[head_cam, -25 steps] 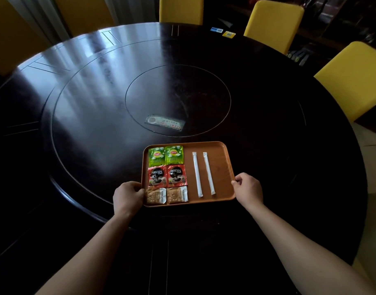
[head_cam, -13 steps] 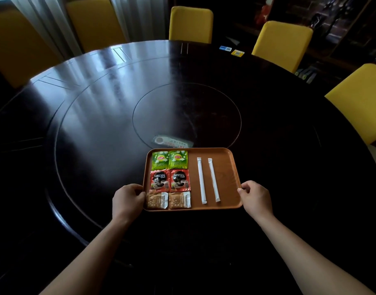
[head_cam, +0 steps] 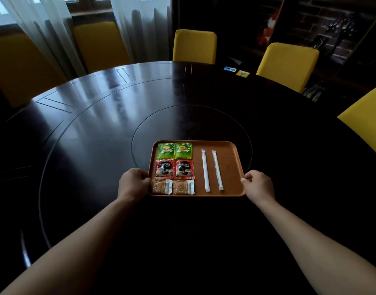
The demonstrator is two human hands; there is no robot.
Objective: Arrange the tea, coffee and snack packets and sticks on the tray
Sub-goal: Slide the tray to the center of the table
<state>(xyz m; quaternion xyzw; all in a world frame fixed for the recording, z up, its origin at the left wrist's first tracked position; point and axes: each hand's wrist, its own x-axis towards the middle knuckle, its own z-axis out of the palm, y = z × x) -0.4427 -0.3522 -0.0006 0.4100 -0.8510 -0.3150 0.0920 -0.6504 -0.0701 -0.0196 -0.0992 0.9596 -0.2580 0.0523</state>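
A brown tray (head_cam: 229, 167) lies on the dark round table (head_cam: 97, 135) in front of me. On its left half sit two green tea packets (head_cam: 174, 150), below them two red coffee packets (head_cam: 174, 169), and below those two snack packets (head_cam: 173, 187). Two white sticks (head_cam: 211, 169) lie side by side on the right half. My left hand (head_cam: 132, 183) grips the tray's left rim near the front corner. My right hand (head_cam: 258, 184) grips the right rim near the front corner.
Yellow chairs (head_cam: 194, 46) stand around the far and right sides of the table. Two small cards (head_cam: 236, 71) lie at the table's far edge. A round inlay ring (head_cam: 140, 128) marks the table's centre, partly under the tray.
The tray has moved away from me toward the table's centre, both hands still gripping its rims. It now covers the small label on the inlay. The view has tilted up.
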